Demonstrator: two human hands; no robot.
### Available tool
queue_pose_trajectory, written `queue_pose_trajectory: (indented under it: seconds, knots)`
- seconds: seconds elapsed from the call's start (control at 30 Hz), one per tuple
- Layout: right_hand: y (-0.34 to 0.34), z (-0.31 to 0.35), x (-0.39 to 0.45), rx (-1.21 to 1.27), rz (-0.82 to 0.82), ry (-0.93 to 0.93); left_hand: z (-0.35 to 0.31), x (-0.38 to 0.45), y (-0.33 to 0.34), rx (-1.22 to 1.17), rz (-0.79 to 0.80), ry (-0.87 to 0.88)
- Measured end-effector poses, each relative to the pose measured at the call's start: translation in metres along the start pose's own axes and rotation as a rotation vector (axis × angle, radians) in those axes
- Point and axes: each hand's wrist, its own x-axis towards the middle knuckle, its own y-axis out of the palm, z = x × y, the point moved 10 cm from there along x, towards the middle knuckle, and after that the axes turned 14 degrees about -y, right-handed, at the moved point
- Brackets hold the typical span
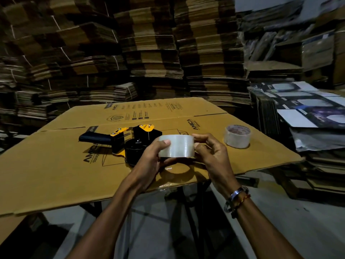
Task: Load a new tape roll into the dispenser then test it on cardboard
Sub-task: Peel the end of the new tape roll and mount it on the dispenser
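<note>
Tape roll [176, 146] pinched mid-frame by left hand [155, 156] and right hand [212, 156] — could go onto dispenser [130, 144] hub adhesive-side wrong — feeding backwards

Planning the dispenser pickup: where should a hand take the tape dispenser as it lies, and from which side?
Take the tape dispenser by its dark handle, which juts out leftward and lies flat on the cardboard sheet. Come from the left and above: that end is bare, while both hands and the held tape roll crowd the spool end.
</note>
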Motion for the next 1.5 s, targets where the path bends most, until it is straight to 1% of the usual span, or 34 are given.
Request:
queue_pose_trajectory:
  seconds: [0.13,0.2,0.4,0.6,0.67,0.77,0.87,1.07,1.27,1.43,1.5]
  knots:
    - [0.003,0.001,-0.002,0.023,0.004,0.013,0.004,0.004,-0.001,0.168,-0.024,-0.011]
    - [0.003,0.002,-0.002,0.030,-0.001,0.013,0.005,0.005,-0.002,0.189,-0.019,-0.008]
    - [0.001,0.001,0.001,0.053,-0.012,0.009,0.005,0.006,-0.001,0.160,0.000,-0.001]
    - [0.001,-0.005,0.002,0.078,-0.020,0.036,0.002,0.003,-0.001,0.155,-0.016,0.000]
    - [0.002,-0.006,0.002,0.094,0.008,0.046,0.003,0.004,-0.003,0.130,-0.031,0.006]
    - [0.010,-0.006,0.001,0.096,0.109,0.075,0.004,0.007,-0.006,0.060,-0.014,0.009]
    - [0.017,-0.003,-0.001,0.076,0.189,0.075,0.004,0.009,-0.008,0.043,-0.029,0.011]
    - [0.017,0.000,-0.001,0.119,0.193,0.071,0.006,0.010,-0.007,0.025,-0.012,-0.005]
    - [0.018,0.003,-0.002,0.126,0.201,0.044,0.006,0.007,-0.007,0.000,-0.062,-0.025]
    - [0.018,0.005,-0.001,0.109,0.193,0.010,0.007,0.004,-0.004,-0.071,-0.009,-0.059]
    - [0.018,0.007,-0.001,0.092,0.179,-0.004,0.007,0.004,-0.007,-0.089,-0.022,-0.052]
